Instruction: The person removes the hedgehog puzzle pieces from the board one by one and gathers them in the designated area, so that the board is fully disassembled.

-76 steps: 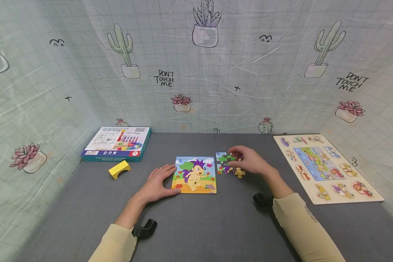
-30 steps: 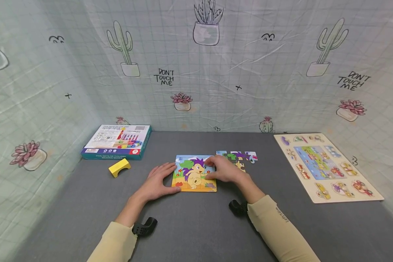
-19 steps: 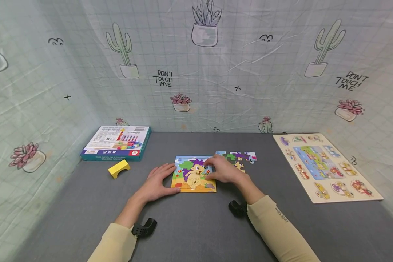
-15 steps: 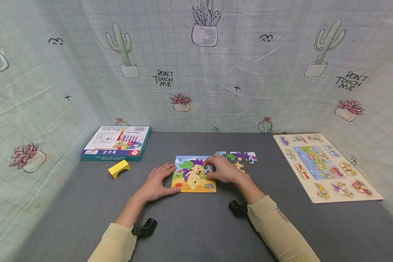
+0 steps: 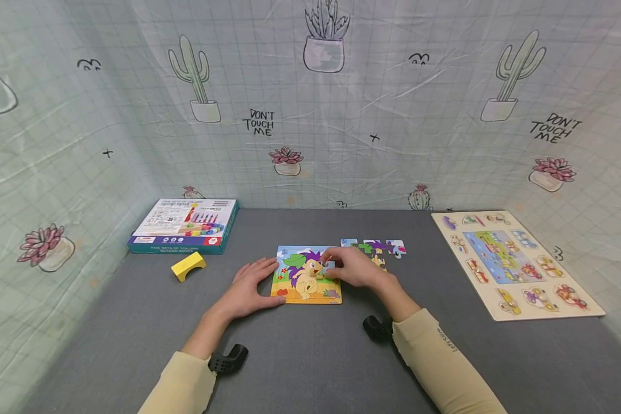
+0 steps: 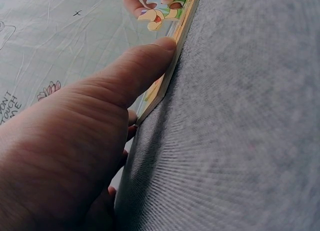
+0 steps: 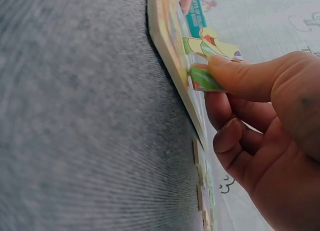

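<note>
Grey-green, cactus-printed cloth [image 5: 341, 132] walls off the back, dark table [image 5: 310, 356] stretching out below it, and over on the right lies a big wooden picture board [image 5: 490, 296]. Far left, a flat box [image 5: 181, 227]. Centre stage, it's the hedgehog puzzle [image 5: 305, 287], flat on the table, and look at the left hand [image 5: 248, 289]: fingers side by side along its left edge, thumb set apart, resting on the near edge. Right hand [image 5: 356, 267] over the puzzle's right side, thumb and fingertips pinching. Yellow block [image 5: 188, 265], well away to the left; loose pieces [image 5: 375, 246] to the puzzle's right, some hidden behind that right hand. And smallest of all, tilted in that pinch, one puzzle piece [image 7: 204, 80]; whether it touches the puzzle, I can't tell. Danger here! If the thumb slips, it could drop askew; turned slightly wrong, its tabs may miss; ease off on the left, and any push might slide the puzzle sideways.
</note>
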The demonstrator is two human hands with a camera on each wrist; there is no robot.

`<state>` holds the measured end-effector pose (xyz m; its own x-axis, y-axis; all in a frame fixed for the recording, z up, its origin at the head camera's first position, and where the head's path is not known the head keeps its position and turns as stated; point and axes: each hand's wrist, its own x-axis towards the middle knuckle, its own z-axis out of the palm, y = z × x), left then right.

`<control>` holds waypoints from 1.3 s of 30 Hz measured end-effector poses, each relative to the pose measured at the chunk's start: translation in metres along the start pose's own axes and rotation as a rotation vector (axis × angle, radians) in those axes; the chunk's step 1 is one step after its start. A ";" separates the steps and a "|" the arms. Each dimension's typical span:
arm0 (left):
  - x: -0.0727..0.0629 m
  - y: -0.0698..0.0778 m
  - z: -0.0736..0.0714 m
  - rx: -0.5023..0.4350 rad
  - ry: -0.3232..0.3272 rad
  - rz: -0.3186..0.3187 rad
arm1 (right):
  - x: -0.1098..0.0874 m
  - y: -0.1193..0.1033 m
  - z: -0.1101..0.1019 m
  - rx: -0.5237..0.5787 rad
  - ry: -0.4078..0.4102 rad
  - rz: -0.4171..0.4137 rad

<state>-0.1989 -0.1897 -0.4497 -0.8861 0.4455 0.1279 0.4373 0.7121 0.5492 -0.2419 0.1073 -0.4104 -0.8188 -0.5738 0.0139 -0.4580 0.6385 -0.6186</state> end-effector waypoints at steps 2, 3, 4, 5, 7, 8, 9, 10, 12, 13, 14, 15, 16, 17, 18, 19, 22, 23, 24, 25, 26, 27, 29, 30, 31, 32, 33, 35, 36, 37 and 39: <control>0.000 0.000 0.000 -0.001 -0.001 -0.001 | -0.001 0.000 -0.002 0.012 0.004 -0.012; 0.000 0.000 0.000 -0.002 -0.001 -0.001 | -0.001 0.001 -0.003 0.025 0.006 -0.016; 0.000 0.000 0.000 -0.003 -0.002 -0.002 | -0.002 0.001 -0.004 0.037 0.011 -0.021; 0.000 0.000 0.000 -0.003 -0.002 -0.002 | -0.002 0.001 -0.005 0.049 0.015 -0.029; 0.000 -0.001 0.000 -0.003 -0.003 -0.002 | -0.004 0.002 -0.008 0.078 0.024 -0.047; 0.000 -0.001 0.000 -0.004 -0.004 -0.002 | -0.004 0.002 -0.009 0.088 0.028 -0.053; 0.000 0.000 0.000 -0.005 -0.006 -0.003 | -0.005 0.002 -0.010 0.096 0.032 -0.053; 0.000 0.000 0.000 -0.005 -0.007 -0.002 | -0.006 0.003 -0.011 0.099 0.038 -0.056; 0.000 -0.001 -0.001 -0.007 -0.009 -0.003 | -0.006 0.004 -0.012 0.111 0.041 -0.057; 0.000 -0.001 -0.001 -0.008 -0.010 -0.003 | -0.007 0.004 -0.013 0.117 0.041 -0.053; 0.000 -0.001 -0.001 -0.008 -0.011 -0.004 | -0.007 0.004 -0.014 0.125 0.040 -0.051; 0.000 -0.001 -0.001 -0.008 -0.011 -0.004 | -0.007 0.005 -0.015 0.136 0.039 -0.051; 0.000 -0.001 -0.001 -0.008 -0.012 -0.005 | -0.008 0.005 -0.015 0.145 0.038 -0.052; 0.000 -0.001 -0.001 -0.009 -0.012 -0.006 | -0.008 0.005 -0.016 0.155 0.035 -0.054; 0.000 -0.001 -0.001 -0.009 -0.012 -0.007 | -0.008 0.005 -0.017 0.164 0.033 -0.055; 0.000 -0.001 -0.001 -0.008 -0.013 -0.007 | -0.009 0.004 -0.019 0.172 0.034 -0.058; 0.000 -0.001 -0.001 -0.006 -0.013 -0.007 | -0.011 0.004 -0.023 0.169 0.047 -0.062; 0.000 0.000 -0.001 -0.006 -0.012 -0.006 | -0.012 0.004 -0.025 0.165 0.054 -0.057; 0.000 0.000 -0.001 -0.005 -0.012 -0.005 | -0.013 0.004 -0.026 0.162 0.060 -0.053; 0.000 0.000 -0.001 -0.006 -0.012 -0.005 | -0.014 0.005 -0.028 0.160 0.069 -0.049; 0.000 0.000 0.000 -0.007 -0.012 -0.006 | -0.015 0.006 -0.030 0.157 0.078 -0.043; 0.000 0.000 0.000 -0.008 -0.012 -0.007 | -0.015 0.007 -0.032 0.159 0.085 -0.035; 0.000 0.000 0.000 -0.012 -0.010 -0.009 | -0.017 0.011 -0.035 0.167 0.102 -0.028; 0.000 0.000 0.000 -0.012 -0.010 -0.012 | -0.018 0.012 -0.037 0.171 0.112 -0.025; 0.000 0.000 0.000 -0.013 -0.010 -0.015 | -0.019 0.014 -0.039 0.172 0.123 -0.023; 0.000 0.000 0.000 -0.013 -0.009 -0.016 | -0.020 0.016 -0.041 0.173 0.130 -0.019; 0.000 0.000 0.000 -0.012 -0.009 -0.017 | -0.022 0.018 -0.043 0.174 0.137 -0.015; 0.000 0.001 0.000 -0.008 -0.009 -0.017 | -0.025 0.023 -0.047 0.172 0.147 -0.012; 0.000 0.001 0.000 -0.009 -0.010 -0.018 | -0.028 0.025 -0.049 0.171 0.149 -0.008; 0.000 0.001 0.000 -0.010 -0.010 -0.020 | -0.030 0.028 -0.050 0.168 0.151 -0.008; 0.000 0.001 0.000 -0.010 -0.011 -0.021 | -0.034 0.034 -0.054 0.160 0.154 0.004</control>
<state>-0.1987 -0.1885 -0.4489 -0.8933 0.4364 0.1076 0.4172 0.7160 0.5597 -0.2479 0.1764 -0.3897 -0.8693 -0.4785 0.1239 -0.4041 0.5438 -0.7355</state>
